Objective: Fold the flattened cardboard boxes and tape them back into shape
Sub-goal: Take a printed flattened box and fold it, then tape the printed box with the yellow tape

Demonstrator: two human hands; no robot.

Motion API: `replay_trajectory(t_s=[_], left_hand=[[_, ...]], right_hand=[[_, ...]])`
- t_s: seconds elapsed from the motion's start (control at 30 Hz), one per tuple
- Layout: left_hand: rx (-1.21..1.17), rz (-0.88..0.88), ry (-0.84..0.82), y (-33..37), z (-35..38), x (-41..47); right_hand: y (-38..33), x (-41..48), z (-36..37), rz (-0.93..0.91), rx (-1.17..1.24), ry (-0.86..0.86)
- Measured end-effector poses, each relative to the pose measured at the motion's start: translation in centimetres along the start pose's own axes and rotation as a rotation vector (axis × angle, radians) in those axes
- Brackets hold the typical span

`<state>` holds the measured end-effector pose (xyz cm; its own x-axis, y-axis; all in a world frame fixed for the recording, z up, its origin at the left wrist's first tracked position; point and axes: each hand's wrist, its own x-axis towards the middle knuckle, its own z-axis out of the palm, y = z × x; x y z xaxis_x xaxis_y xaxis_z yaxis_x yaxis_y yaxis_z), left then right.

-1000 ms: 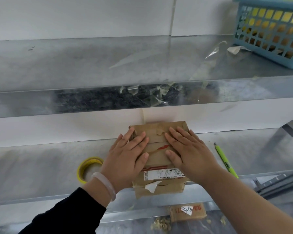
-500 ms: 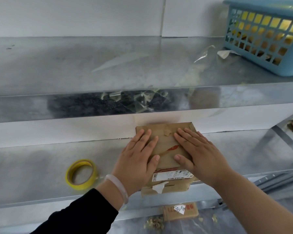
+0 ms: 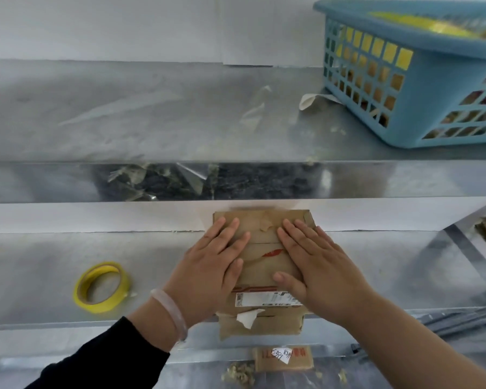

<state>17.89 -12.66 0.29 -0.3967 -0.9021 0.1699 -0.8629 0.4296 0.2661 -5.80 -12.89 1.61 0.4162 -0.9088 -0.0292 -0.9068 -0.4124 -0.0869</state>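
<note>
Left hand (image 3: 208, 272) and right hand (image 3: 320, 266) press flat on the cardboard box (image 3: 264, 248) on the shelf (image 3: 40, 276), beside a yellow tape roll (image 3: 101, 287).

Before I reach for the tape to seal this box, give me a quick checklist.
1. Left hand and right hand flat on the box: ok.
2. Top flaps pressed closed: ok.
3. Tape roll on the shelf, left of the box: ok.
4. Box fully on the shelf: not ok, its near end overhangs the front edge.
5. Tape's loose end findable: cannot tell.
</note>
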Motion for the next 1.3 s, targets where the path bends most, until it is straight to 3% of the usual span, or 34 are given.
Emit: replay_trajectory(t_s=[0.17,0.4,0.57,0.67,0.77,0.87,0.9,1.0,1.13,1.2,1.3], left_hand=[[-0.013,-0.023,0.001,0.1,-0.1,-0.2],[-0.279,-0.024,0.155,-0.2,0.9,-0.6],[-0.413,-0.078,0.285,-0.2,1.2,-1.4],[-0.442,-0.228,0.378,-2.5,1.4,-4.5],[-0.172,-0.501,0.387,-7.6,2.5,-9.2],[0.048,-0.849,0.126,-12.8,3.4,-13.4],[0.09,-0.881,0.037,-13.7,3.8,-14.2],[0.123,-0.826,0.003,-15.2,4.2,-15.6],[0.158,-0.68,0.185,-13.6,2.6,-13.6],[-0.008,-0.631,0.345,-11.5,0.9,-11.5],[-0.447,-0.508,0.545,-6.9,-3.4,-8.1]], right_hand=[[-0.2,0.5,0.1,-0.02,-0.023,-0.012],[0.6,0.8,0.0,-0.167,-0.049,-0.027],[0.7,1.1,-0.1,-0.163,0.008,-0.024],[0.8,1.1,-0.1,-0.163,0.006,-0.017],[0.8,1.2,-0.1,-0.137,0.01,0.011],[0.5,1.4,-0.2,-0.113,0.069,0.031],[0.7,1.2,-0.3,-0.103,0.09,0.035],[0.4,1.4,-0.1,-0.101,0.064,0.041],[0.3,1.3,-0.3,-0.088,0.072,0.047],[0.3,1.2,-0.3,-0.089,0.068,0.047],[0.4,1.2,-0.2,-0.088,0.059,0.052]])
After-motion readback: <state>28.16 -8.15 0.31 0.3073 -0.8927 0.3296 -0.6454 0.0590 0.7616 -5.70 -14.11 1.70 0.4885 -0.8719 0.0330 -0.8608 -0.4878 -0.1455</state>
